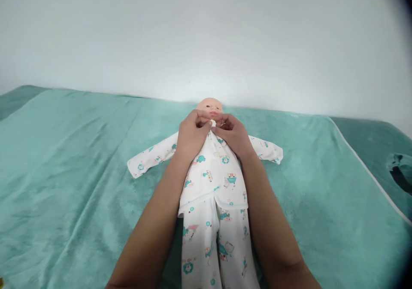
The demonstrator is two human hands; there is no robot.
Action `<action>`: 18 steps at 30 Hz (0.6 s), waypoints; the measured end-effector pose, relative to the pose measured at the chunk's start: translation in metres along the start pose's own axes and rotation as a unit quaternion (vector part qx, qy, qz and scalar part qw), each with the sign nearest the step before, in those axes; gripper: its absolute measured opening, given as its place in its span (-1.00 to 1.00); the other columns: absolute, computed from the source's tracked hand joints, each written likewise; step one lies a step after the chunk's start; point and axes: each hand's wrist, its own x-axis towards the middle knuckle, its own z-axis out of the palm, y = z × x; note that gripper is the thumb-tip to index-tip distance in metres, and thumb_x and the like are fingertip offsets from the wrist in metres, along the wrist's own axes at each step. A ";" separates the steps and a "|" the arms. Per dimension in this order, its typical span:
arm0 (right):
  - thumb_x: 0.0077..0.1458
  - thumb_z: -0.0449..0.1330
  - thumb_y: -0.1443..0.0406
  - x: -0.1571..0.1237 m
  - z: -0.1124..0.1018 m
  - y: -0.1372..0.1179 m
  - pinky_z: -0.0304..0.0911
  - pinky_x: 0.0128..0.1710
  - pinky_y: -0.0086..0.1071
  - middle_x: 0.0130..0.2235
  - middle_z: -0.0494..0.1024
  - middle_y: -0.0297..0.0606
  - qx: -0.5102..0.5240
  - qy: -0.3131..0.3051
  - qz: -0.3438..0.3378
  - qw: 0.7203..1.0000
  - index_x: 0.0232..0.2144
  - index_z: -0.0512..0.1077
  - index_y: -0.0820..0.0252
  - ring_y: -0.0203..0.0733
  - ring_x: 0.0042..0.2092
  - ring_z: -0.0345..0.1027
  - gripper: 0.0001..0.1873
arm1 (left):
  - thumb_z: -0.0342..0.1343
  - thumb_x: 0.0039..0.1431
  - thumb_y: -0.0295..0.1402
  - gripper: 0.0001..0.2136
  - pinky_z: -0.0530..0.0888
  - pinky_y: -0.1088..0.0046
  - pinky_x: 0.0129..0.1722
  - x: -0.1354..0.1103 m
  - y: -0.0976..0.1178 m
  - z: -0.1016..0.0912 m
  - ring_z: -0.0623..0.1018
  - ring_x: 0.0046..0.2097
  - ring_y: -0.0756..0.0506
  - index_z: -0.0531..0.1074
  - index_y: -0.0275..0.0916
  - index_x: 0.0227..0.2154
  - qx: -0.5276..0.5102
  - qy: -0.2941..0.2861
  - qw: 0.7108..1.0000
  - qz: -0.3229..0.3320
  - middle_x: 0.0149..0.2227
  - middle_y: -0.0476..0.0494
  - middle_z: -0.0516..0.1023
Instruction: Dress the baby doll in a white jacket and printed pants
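A baby doll [210, 104] lies on its back, head away from me, dressed in a white printed shirt [209, 168] and matching white printed trousers [199, 246]. Both sleeves stretch out to the sides. At the neck, my left hand [192, 132] pinches the shirt's collar between thumb and fingers. My right hand [234, 134] pinches the collar from the other side, its fingertips close to those of the left. A bit of white collar edge shows between the two hands. Whatever fastening is under the fingertips is hidden. Below the hands, the shirt front lies closed, its hem parted slightly over the trousers.
A green plush cloth [86, 164] with some creases covers the surface under the doll. Behind it rises a plain white wall [206, 40]. On the right, beyond the cloth's pale edge, lies a dark curved item [401, 177] that I cannot make out.
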 end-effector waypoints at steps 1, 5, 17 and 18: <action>-0.06 0.37 0.25 0.000 0.000 0.000 0.25 -0.22 -0.39 -0.25 0.47 -0.39 0.001 0.001 0.001 1.000 -0.16 0.51 0.11 -0.32 -0.29 0.30 -0.66 | 0.24 0.05 -0.42 -0.90 0.46 0.40 -0.22 0.000 0.001 0.000 0.57 -0.30 -0.05 0.47 -0.20 -0.33 0.002 0.008 1.000 -0.013 -0.39 -0.01 0.59; -0.07 0.38 0.26 0.001 -0.001 0.002 0.26 -0.21 -0.38 -0.26 0.49 -0.39 0.011 0.001 0.001 1.000 -0.16 0.52 0.12 -0.31 -0.28 0.33 -0.64 | 0.31 0.00 -0.37 -0.88 0.47 0.39 -0.22 0.002 -0.001 -0.002 0.59 -0.28 -0.08 0.50 -0.23 -0.39 -0.002 0.021 0.999 -0.038 -0.34 -0.07 0.63; -0.08 0.37 0.21 -0.002 0.000 -0.008 0.27 -0.27 -0.40 -0.28 0.53 -0.37 -0.028 0.012 0.022 0.999 -0.20 0.53 0.14 -0.31 -0.32 0.32 -0.67 | 0.24 0.07 -0.40 -0.82 0.48 0.33 -0.12 -0.003 0.009 -0.002 0.62 -0.20 -0.11 0.49 -0.19 -0.23 0.001 -0.022 0.998 -0.053 -0.29 -0.05 0.66; -0.08 0.37 0.21 -0.003 0.001 -0.008 0.26 -0.28 -0.40 -0.29 0.52 -0.37 -0.038 0.016 0.021 0.999 -0.21 0.53 0.13 -0.31 -0.33 0.32 -0.68 | 0.23 0.07 -0.40 -0.82 0.48 0.32 -0.11 -0.003 0.009 -0.002 0.62 -0.19 -0.11 0.49 -0.19 -0.22 0.010 -0.022 0.998 -0.050 -0.29 -0.05 0.66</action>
